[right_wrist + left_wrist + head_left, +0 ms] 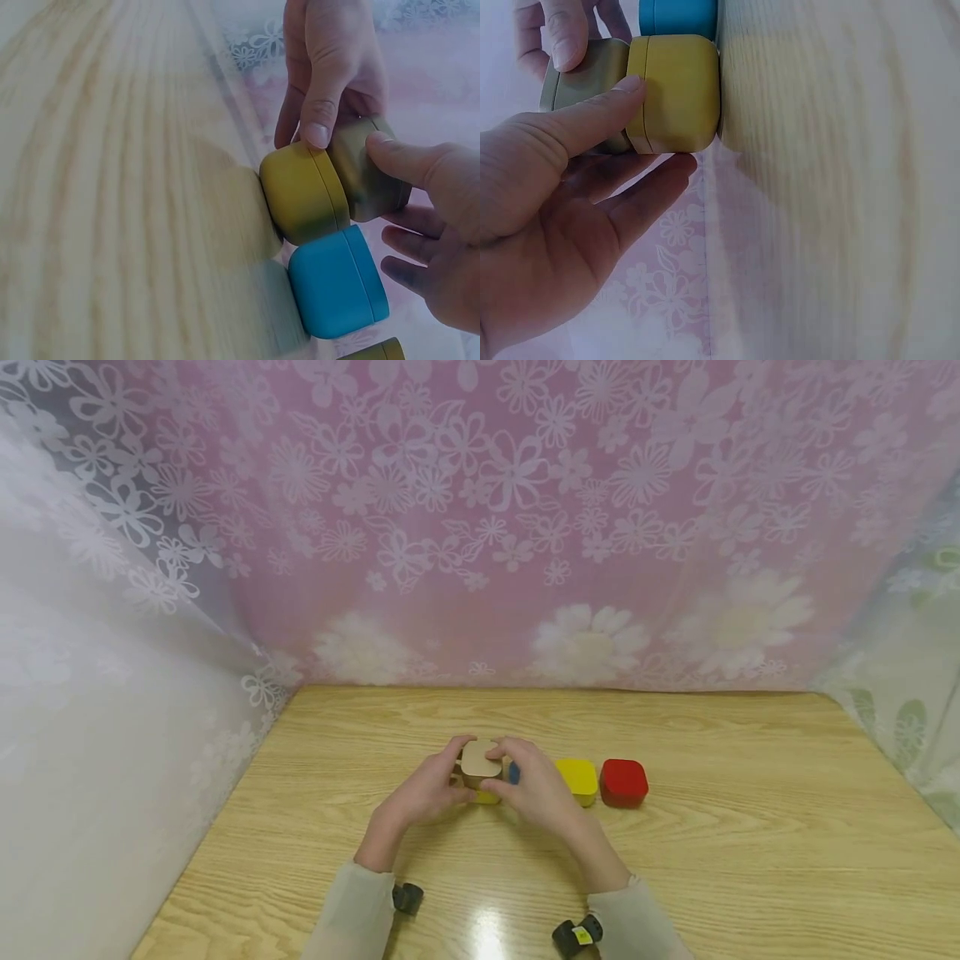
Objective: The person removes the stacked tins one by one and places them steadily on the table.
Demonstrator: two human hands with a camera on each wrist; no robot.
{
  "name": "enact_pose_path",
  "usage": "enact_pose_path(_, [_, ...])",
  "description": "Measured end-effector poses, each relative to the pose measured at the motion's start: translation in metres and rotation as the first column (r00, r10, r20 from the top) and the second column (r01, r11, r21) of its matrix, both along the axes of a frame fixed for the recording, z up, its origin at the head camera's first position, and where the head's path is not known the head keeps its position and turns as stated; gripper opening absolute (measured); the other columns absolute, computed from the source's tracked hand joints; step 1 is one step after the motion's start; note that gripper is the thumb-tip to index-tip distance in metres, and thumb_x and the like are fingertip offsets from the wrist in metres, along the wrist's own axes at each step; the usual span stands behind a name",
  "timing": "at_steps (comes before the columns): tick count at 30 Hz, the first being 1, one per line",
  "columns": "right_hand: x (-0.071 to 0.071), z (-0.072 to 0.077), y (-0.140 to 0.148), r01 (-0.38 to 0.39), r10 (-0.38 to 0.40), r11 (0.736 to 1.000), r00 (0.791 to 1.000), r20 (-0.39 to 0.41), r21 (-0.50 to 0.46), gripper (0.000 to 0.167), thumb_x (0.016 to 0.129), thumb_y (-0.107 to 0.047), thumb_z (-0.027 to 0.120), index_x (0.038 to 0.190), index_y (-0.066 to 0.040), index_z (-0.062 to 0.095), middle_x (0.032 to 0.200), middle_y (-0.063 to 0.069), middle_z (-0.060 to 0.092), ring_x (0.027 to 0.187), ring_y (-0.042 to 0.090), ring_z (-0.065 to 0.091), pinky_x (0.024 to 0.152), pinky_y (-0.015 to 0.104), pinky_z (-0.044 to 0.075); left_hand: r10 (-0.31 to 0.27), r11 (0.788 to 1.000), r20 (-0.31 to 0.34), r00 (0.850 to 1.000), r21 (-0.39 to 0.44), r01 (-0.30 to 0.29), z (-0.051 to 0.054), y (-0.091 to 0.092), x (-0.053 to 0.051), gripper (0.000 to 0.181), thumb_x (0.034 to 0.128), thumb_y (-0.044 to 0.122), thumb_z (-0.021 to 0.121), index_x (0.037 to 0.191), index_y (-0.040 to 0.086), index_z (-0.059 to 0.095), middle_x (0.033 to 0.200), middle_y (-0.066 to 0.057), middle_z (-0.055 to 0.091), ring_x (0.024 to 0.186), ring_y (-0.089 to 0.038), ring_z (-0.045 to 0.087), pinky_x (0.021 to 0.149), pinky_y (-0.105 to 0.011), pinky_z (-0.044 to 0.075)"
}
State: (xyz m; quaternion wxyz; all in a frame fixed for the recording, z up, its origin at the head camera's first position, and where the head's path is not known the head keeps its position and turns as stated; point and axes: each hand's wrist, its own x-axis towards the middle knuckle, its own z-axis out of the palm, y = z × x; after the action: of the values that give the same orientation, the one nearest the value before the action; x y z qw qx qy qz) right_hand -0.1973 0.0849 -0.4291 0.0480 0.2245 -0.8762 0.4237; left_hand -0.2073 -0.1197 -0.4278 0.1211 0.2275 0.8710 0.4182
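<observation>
A gold-beige rounded box (481, 760) stands on top of a yellow rounded box (676, 94) on the wooden table. My right hand (542, 789) grips the gold-beige box (367, 176) between thumb and fingers. The left hand (420, 789) holds the stack from its other side. Its thumb (604, 112) lies across the gold-beige box, with the tip at the yellow box's upper edge; its fingers reach along the far side. Close beside the yellow box sits a blue box (337, 285), mostly covered by the right hand in the head view.
Right of the hands, another yellow box (577, 781) and a red box (624, 783) stand in a row on the table (750, 827). A pink floral curtain (480, 527) hangs along the back edge; pale curtains hang at both sides.
</observation>
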Motion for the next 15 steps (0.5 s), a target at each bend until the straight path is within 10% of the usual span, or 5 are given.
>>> enact_pose_path(15, [-0.003,0.005,0.015,0.017,-0.011,0.998,0.995,0.100,-0.059,0.036,0.085,-0.018,0.080,0.118,-0.013,0.066,0.144,0.009,0.054,0.137,0.034,0.045,0.110,0.056,0.037,0.033,0.999,0.007,0.999,-0.042,-0.033,0.000,0.001,0.000,0.068,0.0934,0.008,0.069,0.151,0.004,0.033,0.146,-0.017,0.047,0.126,-0.034,0.054,0.103,-0.043,0.048])
